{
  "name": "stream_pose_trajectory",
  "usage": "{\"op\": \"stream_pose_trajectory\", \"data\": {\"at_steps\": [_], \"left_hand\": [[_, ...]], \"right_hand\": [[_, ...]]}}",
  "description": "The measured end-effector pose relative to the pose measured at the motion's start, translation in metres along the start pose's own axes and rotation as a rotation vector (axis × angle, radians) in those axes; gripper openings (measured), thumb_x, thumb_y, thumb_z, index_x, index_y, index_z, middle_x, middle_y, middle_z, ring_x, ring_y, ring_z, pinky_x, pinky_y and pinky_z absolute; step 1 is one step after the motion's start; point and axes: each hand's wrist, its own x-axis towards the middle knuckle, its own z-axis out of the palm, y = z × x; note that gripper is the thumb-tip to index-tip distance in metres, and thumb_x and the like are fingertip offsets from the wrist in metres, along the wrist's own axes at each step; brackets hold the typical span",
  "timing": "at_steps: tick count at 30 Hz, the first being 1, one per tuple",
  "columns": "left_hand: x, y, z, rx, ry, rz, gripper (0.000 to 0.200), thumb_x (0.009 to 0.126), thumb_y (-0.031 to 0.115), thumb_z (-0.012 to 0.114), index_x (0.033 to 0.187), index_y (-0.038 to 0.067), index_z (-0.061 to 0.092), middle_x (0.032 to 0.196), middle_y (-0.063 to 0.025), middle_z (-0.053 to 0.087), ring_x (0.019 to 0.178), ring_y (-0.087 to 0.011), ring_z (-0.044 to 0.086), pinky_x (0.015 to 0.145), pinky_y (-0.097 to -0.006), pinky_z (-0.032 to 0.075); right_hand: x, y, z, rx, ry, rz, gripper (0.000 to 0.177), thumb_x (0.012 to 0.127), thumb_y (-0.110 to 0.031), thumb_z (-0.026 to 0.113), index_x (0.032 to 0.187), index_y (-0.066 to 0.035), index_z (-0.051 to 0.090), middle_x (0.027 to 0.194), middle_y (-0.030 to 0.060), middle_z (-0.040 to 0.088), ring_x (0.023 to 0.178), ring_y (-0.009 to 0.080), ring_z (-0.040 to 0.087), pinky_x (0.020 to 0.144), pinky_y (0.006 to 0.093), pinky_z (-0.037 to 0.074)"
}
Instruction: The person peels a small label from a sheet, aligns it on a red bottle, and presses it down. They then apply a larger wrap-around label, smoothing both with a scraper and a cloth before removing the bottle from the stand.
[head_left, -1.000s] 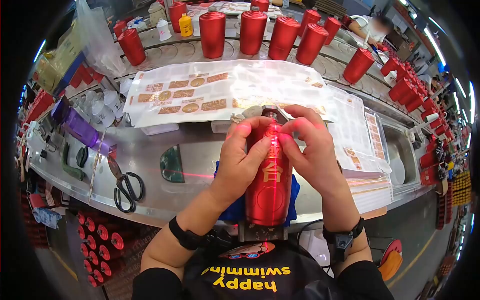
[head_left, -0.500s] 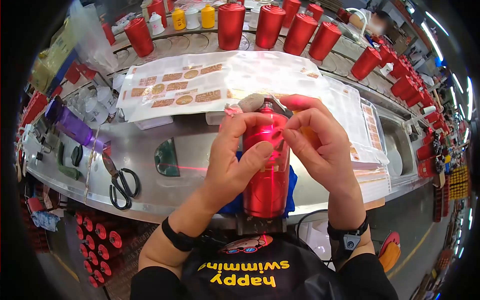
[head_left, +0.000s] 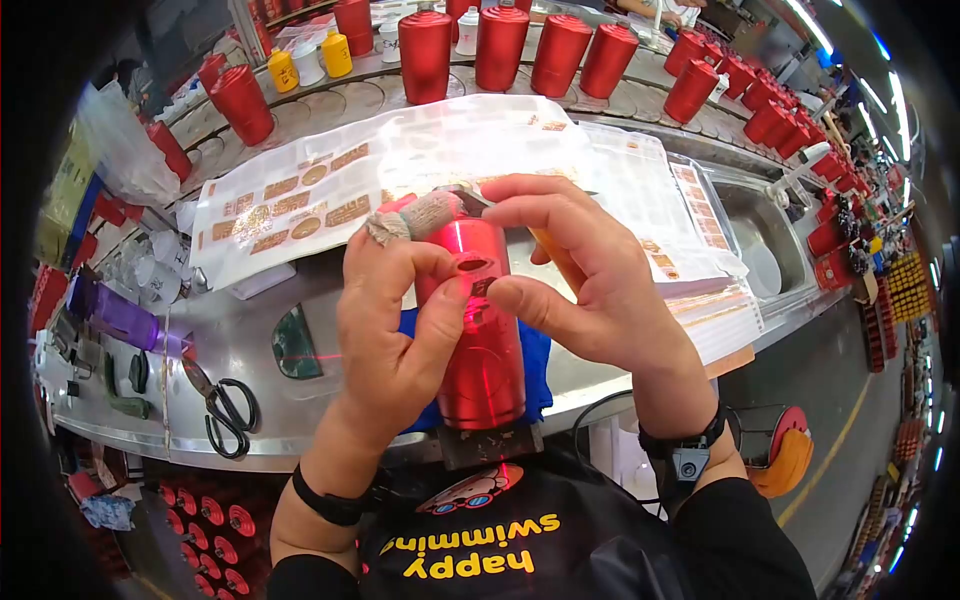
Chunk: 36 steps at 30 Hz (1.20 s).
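Note:
A red bottle stands in front of me, with red light lines across it. My left hand is at its left side, thumb and index finger pinched on a small dark oval decal against the bottle's upper part. Grey cloth wrapping beside that hand reaches across the bottle's top, seemingly round a finger. My right hand is at the bottle's right, thumb and index finger apart. Its upper fingertips are near a dark metal piece at the neck. Something yellow shows under the right hand, partly hidden.
Decal sheets spread behind the bottle, with more stacked at right. Black-handled scissors and a dark green plate lie at left. Blue cloth is beside the bottle. Red bottles line the conveyor; a sink is at right.
The view has shifted, so the bench appears further left. My left thumb and index finger have come together on the small oval decal. My right index finger and thumb have spread apart.

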Motion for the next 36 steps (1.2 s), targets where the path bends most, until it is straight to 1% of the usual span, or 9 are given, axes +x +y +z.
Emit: {"op": "stream_pose_trajectory", "data": {"at_steps": [3,6,11,17,22,26,30,33,36], "left_hand": [[0.005,0.003,-0.002,0.083,-0.031,0.086,0.013,0.084,0.007,0.065,0.096,0.002,0.063,0.097,-0.0155,0.065,0.102,-0.0357,0.059,0.1,-0.0436,0.039],[0.006,0.001,0.0,0.077,-0.019,0.105,0.017,0.084,0.007,0.064,0.1,0.002,0.064,0.101,-0.0149,0.065,0.104,-0.0355,0.06,0.103,-0.0451,0.037],[-0.007,-0.014,0.002,-0.02,0.035,-0.073,0.021,0.088,0.01,0.063,0.108,0.001,0.065,0.106,-0.0146,0.066,0.107,-0.034,0.059,0.106,-0.0431,0.035],[-0.039,-0.045,-0.001,-0.117,0.006,-0.219,0.04,0.094,0.02,0.063,0.128,-0.001,0.054,0.127,-0.0152,0.056,0.121,-0.0272,0.05,0.109,-0.0385,0.032],[-0.044,-0.05,0.0,-0.128,-0.032,-0.255,0.052,0.095,0.032,0.065,0.131,-0.002,0.051,0.129,-0.0179,0.054,0.122,-0.0285,0.05,0.108,-0.0386,0.033],[-0.047,-0.05,-0.001,-0.133,-0.057,-0.294,0.058,0.094,0.034,0.067,0.135,-0.003,0.048,0.132,-0.0177,0.052,0.125,-0.0285,0.049,0.11,-0.0395,0.034],[-0.049,-0.053,-0.002,-0.181,-0.141,-0.382,0.07,0.095,0.037,0.065,0.145,-0.001,0.035,0.145,-0.0146,0.041,0.134,-0.0278,0.042,0.114,-0.042,0.03],[-0.049,-0.051,0.001,-0.195,-0.084,-0.362,0.063,0.095,0.032,0.067,0.14,-0.003,0.042,0.139,-0.018,0.048,0.132,-0.029,0.046,0.113,-0.0408,0.033],[-0.05,-0.05,0.004,-0.203,-0.057,-0.33,0.063,0.095,0.031,0.067,0.141,-0.003,0.041,0.14,-0.0179,0.048,0.134,-0.0288,0.044,0.114,-0.0419,0.032]], "right_hand": [[0.001,0.011,-0.002,0.004,-0.046,-0.074,0.015,0.086,-0.01,0.073,0.093,-0.002,0.063,0.116,0.0168,0.063,0.101,0.0315,0.063,0.08,0.037,0.052],[0.003,0.011,-0.017,-0.052,-0.118,-0.059,0.01,0.092,-0.007,0.07,0.095,-0.001,0.063,0.127,0.0136,0.06,0.1,0.0134,0.06,0.076,0.0256,0.05],[0.011,0.044,-0.062,0.168,0.066,0.218,0.01,0.095,-0.012,0.067,0.095,-0.003,0.063,0.124,0.0088,0.062,0.09,0.0072,0.058,0.075,0.0247,0.048],[0.025,0.166,-0.139,-0.26,0.116,0.788,0.018,0.092,-0.024,0.07,0.094,-0.007,0.066,0.09,-0.0022,0.068,0.081,0.0059,0.056,0.068,0.026,0.045],[0.007,0.322,-0.156,-0.812,-0.229,0.66,0.025,0.08,-0.03,0.073,0.087,-0.007,0.071,0.091,0.018,0.07,0.089,0.0325,0.065,0.081,0.044,0.05],[0.004,0.366,-0.151,-1.113,-0.19,0.621,0.021,0.081,-0.03,0.071,0.084,-0.009,0.071,0.1,0.0176,0.066,0.098,0.0356,0.062,0.088,0.0471,0.05],[0.023,0.323,-0.156,-1.031,-0.181,0.585,0.024,0.082,-0.03,0.071,0.088,-0.007,0.071,0.099,0.0206,0.064,0.096,0.0332,0.063,0.087,0.0447,0.049],[0.025,0.263,-0.159,-0.704,-0.014,0.53,0.026,0.081,-0.03,0.071,0.086,-0.005,0.072,0.093,0.0196,0.066,0.088,0.0347,0.066,0.08,0.0442,0.051],[0.038,0.201,-0.169,-0.33,-0.006,0.8,0.021,0.087,-0.031,0.071,0.091,-0.011,0.067,0.09,-0.0015,0.064,0.082,0.0107,0.057,0.07,0.0299,0.043]]}}
